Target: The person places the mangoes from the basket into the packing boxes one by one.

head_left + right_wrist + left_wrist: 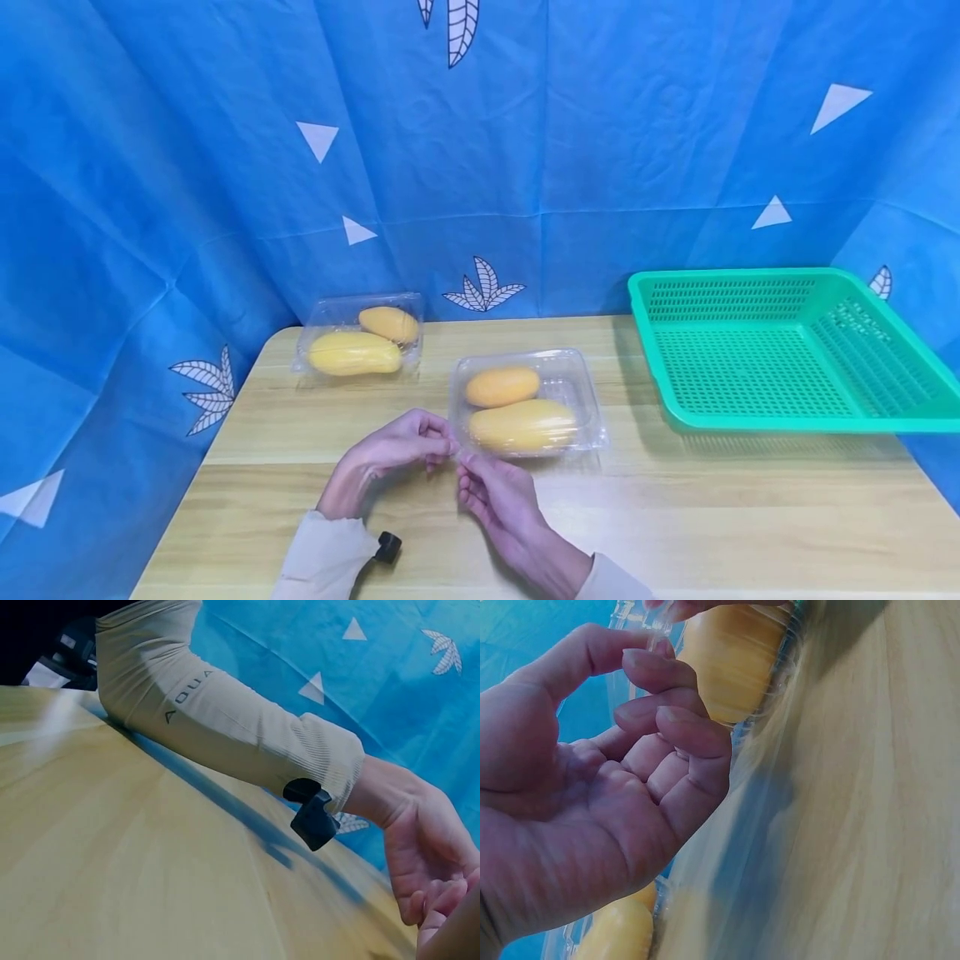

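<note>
A clear plastic clamshell box (557, 390) lies on the table in front of the hands, holding an orange-yellow oval fruit (502, 386) and a larger yellow mango-like fruit (522, 426). At its near left corner, the left hand (408, 442) pinches the clear plastic edge between thumb and index finger; in the left wrist view its other fingers curl loosely. Opposite it, the right hand (498, 500) pinches the same corner, thumb and fingertips meeting the left hand's. The right wrist view shows the left hand (431, 832) from the side, its fingertips partly hidden.
A second clear box (330, 315) with two yellow fruits stands at the table's back left. The green plastic basket (750, 423) sits at the right. A patterned blue cloth (465, 150) hangs behind and beside the wooden table (720, 533).
</note>
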`<action>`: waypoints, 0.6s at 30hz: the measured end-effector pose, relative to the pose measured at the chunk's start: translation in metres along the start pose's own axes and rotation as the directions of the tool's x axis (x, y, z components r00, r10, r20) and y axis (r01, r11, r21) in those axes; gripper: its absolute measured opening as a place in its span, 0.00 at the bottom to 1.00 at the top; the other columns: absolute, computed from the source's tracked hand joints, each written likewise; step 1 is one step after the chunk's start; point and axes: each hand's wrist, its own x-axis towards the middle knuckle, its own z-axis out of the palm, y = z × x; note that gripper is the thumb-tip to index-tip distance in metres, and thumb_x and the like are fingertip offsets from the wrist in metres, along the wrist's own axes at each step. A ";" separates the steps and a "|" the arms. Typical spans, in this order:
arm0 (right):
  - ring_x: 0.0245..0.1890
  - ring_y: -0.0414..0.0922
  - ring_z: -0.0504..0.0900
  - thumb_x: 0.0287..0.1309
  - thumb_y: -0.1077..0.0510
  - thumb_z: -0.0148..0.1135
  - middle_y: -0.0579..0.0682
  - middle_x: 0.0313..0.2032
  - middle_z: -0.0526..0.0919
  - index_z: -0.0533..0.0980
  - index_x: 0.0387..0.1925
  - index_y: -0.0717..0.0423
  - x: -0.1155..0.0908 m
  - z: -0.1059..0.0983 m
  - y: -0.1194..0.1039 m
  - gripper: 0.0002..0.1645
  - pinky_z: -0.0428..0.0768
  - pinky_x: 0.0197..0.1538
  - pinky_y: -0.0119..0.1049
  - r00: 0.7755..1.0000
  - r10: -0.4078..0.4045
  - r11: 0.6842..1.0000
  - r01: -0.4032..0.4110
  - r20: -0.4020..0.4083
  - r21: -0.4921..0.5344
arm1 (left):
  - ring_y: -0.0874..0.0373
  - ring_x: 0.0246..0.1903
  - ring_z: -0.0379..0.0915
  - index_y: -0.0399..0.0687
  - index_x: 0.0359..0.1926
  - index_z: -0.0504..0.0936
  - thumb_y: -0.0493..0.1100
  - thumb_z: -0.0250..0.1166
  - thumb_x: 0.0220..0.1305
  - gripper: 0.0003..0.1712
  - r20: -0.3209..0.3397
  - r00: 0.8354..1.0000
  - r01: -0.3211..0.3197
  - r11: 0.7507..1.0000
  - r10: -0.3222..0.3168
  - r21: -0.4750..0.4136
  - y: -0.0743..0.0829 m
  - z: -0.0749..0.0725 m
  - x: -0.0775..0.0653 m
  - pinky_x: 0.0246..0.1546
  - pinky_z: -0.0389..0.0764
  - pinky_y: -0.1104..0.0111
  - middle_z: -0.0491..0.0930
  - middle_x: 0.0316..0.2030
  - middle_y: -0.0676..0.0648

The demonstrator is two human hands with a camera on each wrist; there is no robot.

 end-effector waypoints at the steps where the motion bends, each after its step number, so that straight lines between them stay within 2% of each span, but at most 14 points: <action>1: 0.33 0.36 0.81 0.66 0.58 0.67 0.46 0.34 0.84 0.78 0.46 0.63 0.001 0.000 -0.001 0.13 0.81 0.42 0.29 1.000 0.002 1.000 -0.002 0.010 0.003 | 0.61 0.22 0.71 0.33 0.38 0.82 0.35 0.63 0.68 0.06 -0.006 1.000 0.003 1.000 -0.003 -0.002 0.000 0.000 0.000 0.27 0.75 0.72 0.80 0.25 0.48; 7: 0.35 0.39 0.83 0.66 0.59 0.67 0.49 0.36 0.85 0.79 0.46 0.64 0.004 -0.007 -0.007 0.13 0.82 0.46 0.32 0.996 0.031 0.999 -0.033 0.082 0.021 | 0.60 0.24 0.71 0.37 0.37 0.80 0.35 0.63 0.69 0.04 -0.019 1.000 0.018 0.999 -0.019 -0.031 -0.001 0.000 0.002 0.29 0.76 0.71 0.79 0.26 0.47; 12: 0.40 0.42 0.84 0.66 0.57 0.66 0.52 0.40 0.85 0.78 0.51 0.67 0.000 -0.020 -0.014 0.19 0.82 0.52 0.35 0.993 0.045 0.999 -0.042 0.108 -0.035 | 0.60 0.23 0.70 0.37 0.36 0.79 0.35 0.63 0.70 0.05 -0.021 1.000 0.009 0.999 -0.010 -0.037 -0.001 0.001 0.003 0.30 0.76 0.70 0.77 0.25 0.48; 18: 0.41 0.43 0.85 0.67 0.58 0.66 0.53 0.41 0.86 0.78 0.52 0.68 -0.003 -0.040 -0.029 0.19 0.82 0.53 0.35 0.988 0.054 0.995 -0.040 0.144 -0.095 | 0.59 0.23 0.70 0.32 0.37 0.77 0.35 0.62 0.70 0.08 -0.027 0.999 0.020 1.000 -0.020 -0.012 -0.002 -0.001 0.003 0.29 0.77 0.70 0.75 0.24 0.50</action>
